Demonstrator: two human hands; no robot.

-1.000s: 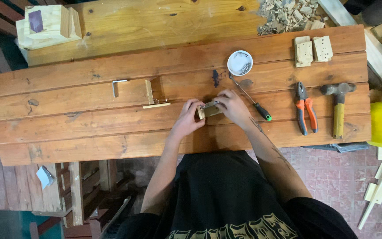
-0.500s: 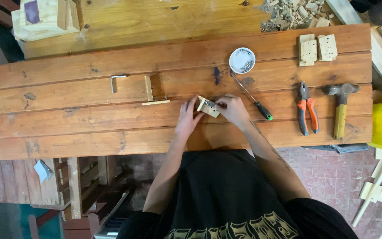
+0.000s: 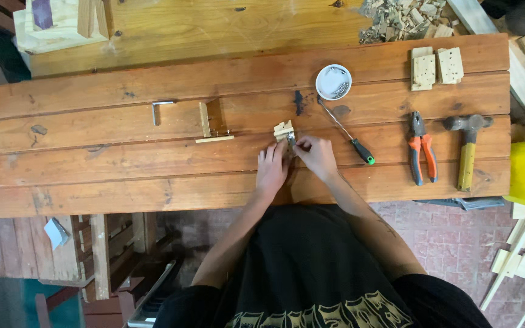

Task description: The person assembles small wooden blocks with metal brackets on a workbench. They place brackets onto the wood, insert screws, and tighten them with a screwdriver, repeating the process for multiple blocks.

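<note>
Holding small wood block [image 3: 284, 130] on desk [image 3: 92, 176]: pinched by right hand [image 3: 317, 157], steadied by left hand [image 3: 272, 170]; metal piece half-fitted, screwdriver [image 3: 344, 130] untouched.

The person wears a black short-sleeved shirt [image 3: 323, 267] with a pale gold printed pattern across it at 6 o'clock, forearms bare from the sleeves down to both hands, no gloves or rings visible.
</note>
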